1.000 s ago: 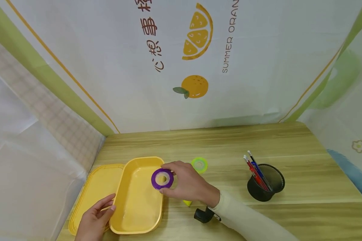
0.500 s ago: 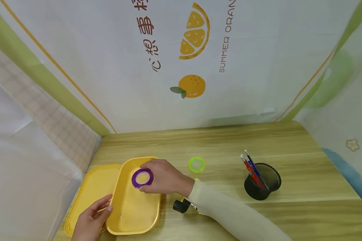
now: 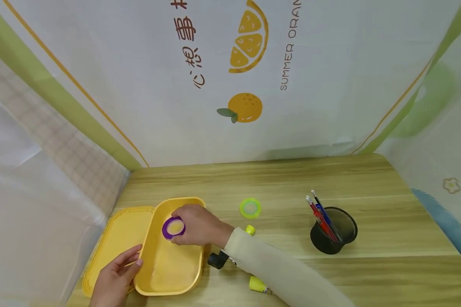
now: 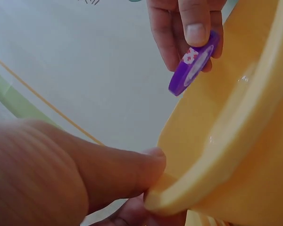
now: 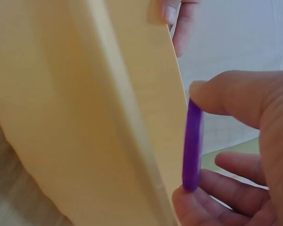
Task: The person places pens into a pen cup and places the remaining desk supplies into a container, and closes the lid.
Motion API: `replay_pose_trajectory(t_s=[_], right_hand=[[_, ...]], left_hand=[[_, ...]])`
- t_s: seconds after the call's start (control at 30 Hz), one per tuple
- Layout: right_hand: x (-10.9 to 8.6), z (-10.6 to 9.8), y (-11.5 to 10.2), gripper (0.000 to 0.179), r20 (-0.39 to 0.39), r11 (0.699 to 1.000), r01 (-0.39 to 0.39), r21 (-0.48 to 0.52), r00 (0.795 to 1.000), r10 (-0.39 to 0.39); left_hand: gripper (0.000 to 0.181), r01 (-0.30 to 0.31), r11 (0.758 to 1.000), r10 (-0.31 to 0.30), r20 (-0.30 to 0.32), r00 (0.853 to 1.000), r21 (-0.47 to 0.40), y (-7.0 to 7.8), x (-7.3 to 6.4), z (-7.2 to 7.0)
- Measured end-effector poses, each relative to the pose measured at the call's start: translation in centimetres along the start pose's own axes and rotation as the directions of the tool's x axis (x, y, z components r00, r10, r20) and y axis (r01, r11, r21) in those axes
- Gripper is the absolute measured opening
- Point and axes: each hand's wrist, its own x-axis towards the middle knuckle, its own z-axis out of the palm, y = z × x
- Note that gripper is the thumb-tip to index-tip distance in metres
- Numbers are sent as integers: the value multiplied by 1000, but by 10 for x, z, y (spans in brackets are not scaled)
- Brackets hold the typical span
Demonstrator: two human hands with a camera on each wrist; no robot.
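Observation:
My right hand [image 3: 196,225] pinches a purple tape roll [image 5: 193,143] by its edge, thumb on one side and fingertips on the other. In the head view the roll is over the yellow plastic box [image 3: 174,273], towards its far half. Thumb and fingers of my left hand [image 3: 115,277] grip the box's left rim, as the left wrist view shows up close. Under that hand and along the box's left side lies a flat yellow lid [image 3: 117,238]. The box is open at the top, and its bare floor shows.
Behind my right forearm lies a green tape roll [image 3: 250,208]. A black bent piece [image 3: 217,260] and yellow pieces, one a small cylinder [image 3: 257,284], lie partly under the sleeve. A black mesh cup [image 3: 326,243] with several pens stands right. Printed cloth [image 3: 311,106] hangs behind the table.
My right hand has carried the purple tape roll leftward from the box's right rim to over its inside. The left hand has kept its grip on the box.

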Motion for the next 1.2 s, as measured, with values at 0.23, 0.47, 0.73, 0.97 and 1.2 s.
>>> replay_pose_trajectory(t_s=[0.23, 0.47, 0.73, 0.97, 1.2], right_hand=[[8, 5, -13, 54, 118, 988, 9, -153, 993, 10], [8, 14, -16, 33, 182, 961, 26, -275, 983, 25], [0, 17, -13, 33, 143, 954, 39, -297, 990, 4], [-53, -4, -25, 43, 51, 958, 262, -114, 965, -257], [-117, 0, -27, 19, 265, 865, 496, 77, 826, -497]], left_hand=[[54, -1, 999, 1, -2, 1000, -39, -1, -1, -3], [54, -8, 999, 8, 4, 1000, -41, 0, -1, -1], [56, -13, 1000, 13, 1, 1000, -18, 0, 0, 1], [56, -4, 1000, 5, 18, 1000, -27, 1, 0, 1], [58, 24, 999, -23, 29, 999, -35, 2, 0, -3]])
